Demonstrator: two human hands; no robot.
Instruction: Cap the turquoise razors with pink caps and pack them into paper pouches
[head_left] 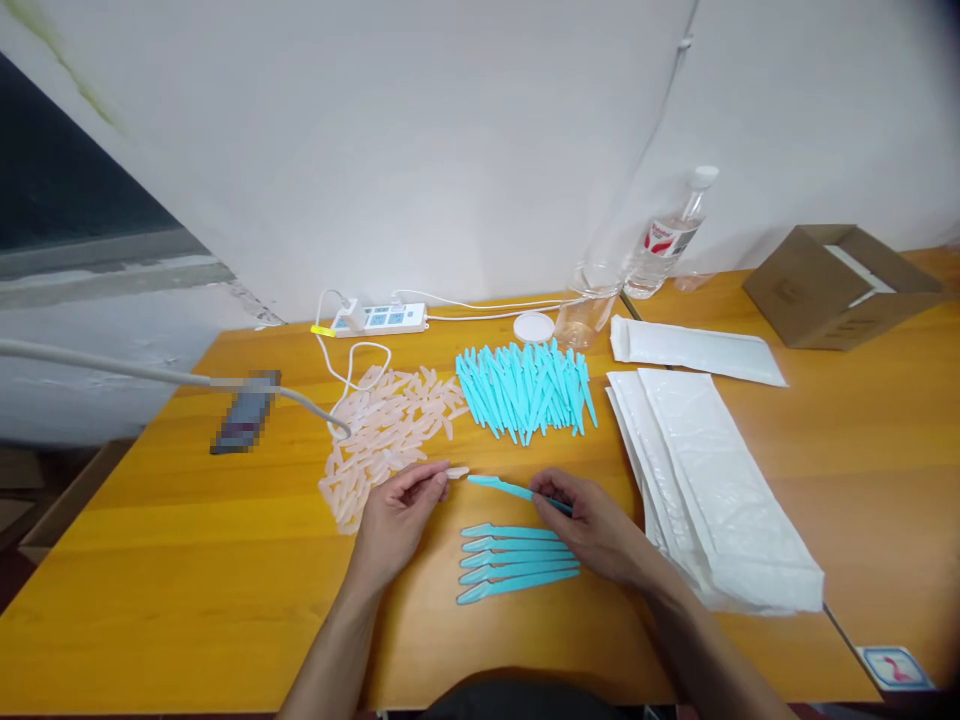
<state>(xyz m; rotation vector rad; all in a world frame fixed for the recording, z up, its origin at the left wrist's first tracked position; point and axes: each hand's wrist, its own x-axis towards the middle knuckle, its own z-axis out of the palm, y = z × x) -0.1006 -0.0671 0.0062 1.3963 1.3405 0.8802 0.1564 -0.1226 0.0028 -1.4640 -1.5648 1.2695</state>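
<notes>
1. Here, a yellow wooden table fills the lower half of the frame, against a white wall.
2. A stack of white bags lies right of centre, and a brown cardboard box sits at the upper right edge of the table.
3. A heap of blue razors lies at centre, with a heap of clear caps just to its left.
4. A water bottle and a white power strip stand along the table's far edge.
5. Five capped razors lie in a row at lower centre, between the two hands.
6. The right hand pinches the handle of one blue razor, blade end pointing left.
7. The left hand pinches a clear cap by its fingertips, just beside the razor's tip; touching or not cannot be told.
</notes>
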